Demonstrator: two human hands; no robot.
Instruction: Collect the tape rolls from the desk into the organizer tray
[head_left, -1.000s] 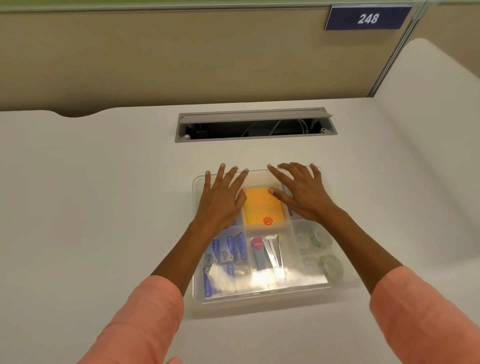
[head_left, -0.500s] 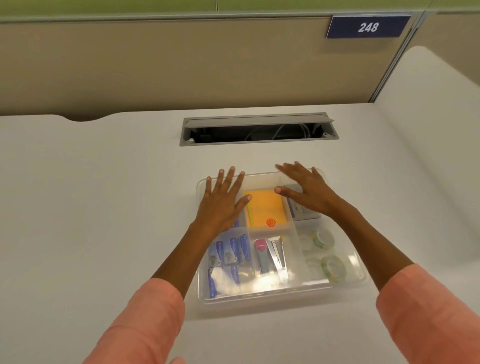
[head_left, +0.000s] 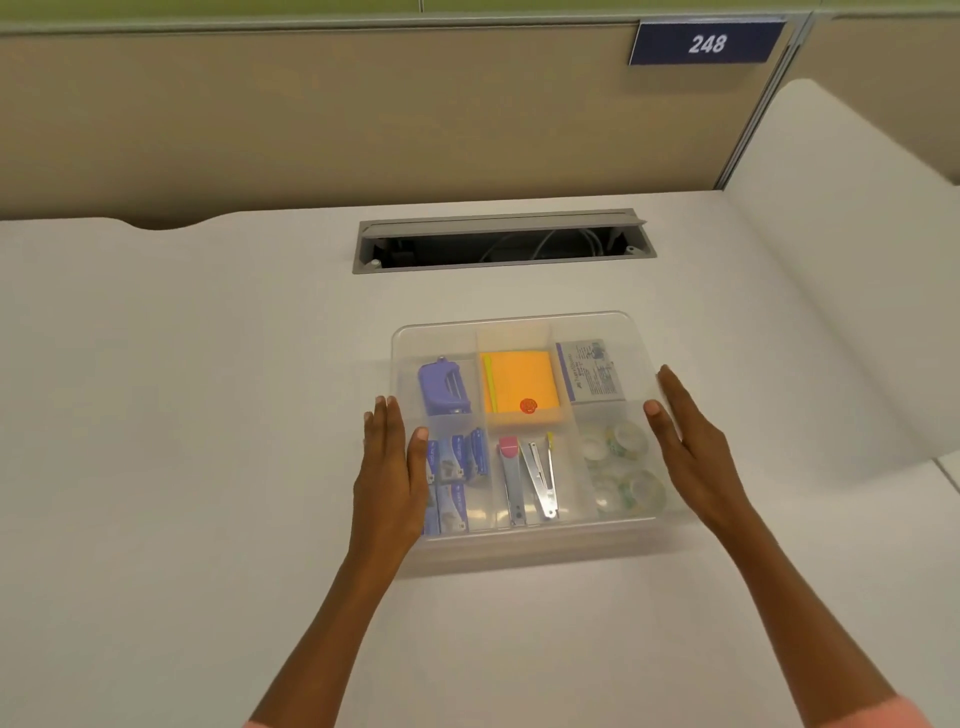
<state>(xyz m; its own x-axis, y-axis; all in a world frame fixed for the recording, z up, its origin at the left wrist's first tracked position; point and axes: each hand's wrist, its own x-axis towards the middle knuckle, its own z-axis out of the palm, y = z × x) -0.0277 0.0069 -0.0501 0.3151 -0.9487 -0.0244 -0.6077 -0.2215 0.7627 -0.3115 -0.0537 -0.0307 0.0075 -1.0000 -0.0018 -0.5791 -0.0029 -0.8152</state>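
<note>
A clear plastic organizer tray (head_left: 511, 321) with six compartments sits on the white desk. Several clear tape rolls (head_left: 623, 467) lie in its near right compartment. My left hand (head_left: 387, 462) is flat against the tray's left wall, fingers straight and together, thumb over the rim. My right hand (head_left: 685, 441) is flat beside the tray's right wall, fingers straight; whether it touches the wall I cannot tell. Neither hand holds anything. No tape roll is visible on the desk outside the tray.
The tray also holds a purple hole punch (head_left: 441, 387), orange sticky notes (head_left: 519, 387), a small box (head_left: 592, 371), blue staple boxes (head_left: 457, 478) and a stapler (head_left: 524, 480). An open cable slot (head_left: 504, 244) lies behind the tray. A beige partition (head_left: 363, 114) bounds the desk.
Both hands have drawn back from over the tray's far compartments and moved apart to its left and right sides. The hole punch and small box are now uncovered.
</note>
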